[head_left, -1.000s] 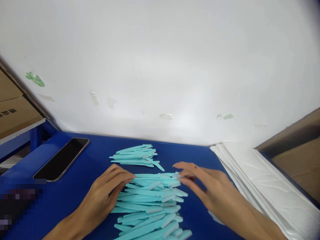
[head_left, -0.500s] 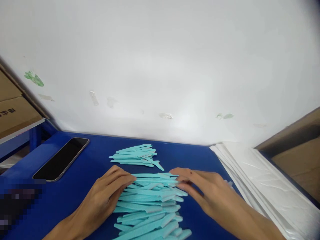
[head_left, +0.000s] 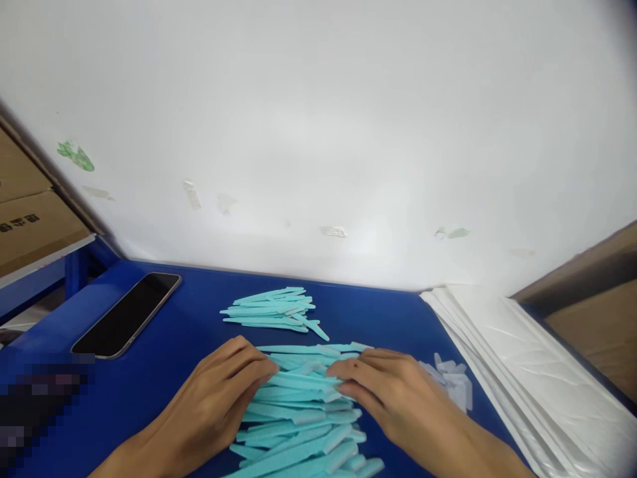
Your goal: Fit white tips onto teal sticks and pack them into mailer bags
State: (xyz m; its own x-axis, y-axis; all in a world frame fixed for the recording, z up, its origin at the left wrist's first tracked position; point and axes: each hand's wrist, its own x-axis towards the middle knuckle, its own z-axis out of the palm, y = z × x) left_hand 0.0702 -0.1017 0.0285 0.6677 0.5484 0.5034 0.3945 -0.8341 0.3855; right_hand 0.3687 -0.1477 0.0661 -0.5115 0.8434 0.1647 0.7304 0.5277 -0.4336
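Strips of turquoise [head_left: 298, 417] lay loosely heaped, in the head view, between the left hand [head_left: 213, 392] and the right hand [head_left: 398, 392], their long axes running mostly crosswise, from one hand toward the other. That sideways lie seemed the relation that counted: one strip [head_left: 306, 382] in the upper part of the heap pointed an end at each set of fingertips, so neither hand was clearly nearer. Left thumb and fingers were drawn narrow at its left end; right thumb and index finger stood slightly apart at its right end (whether either pinched it or merely touched it, I could not tell). A smaller pile [head_left: 273, 311] of similar strips lay beyond the fingers on the blue table [head_left: 378, 312], while translucent pieces [head_left: 455, 382] lay just beside the right hand, on its outer side, near the white stack [head_left: 537, 358].
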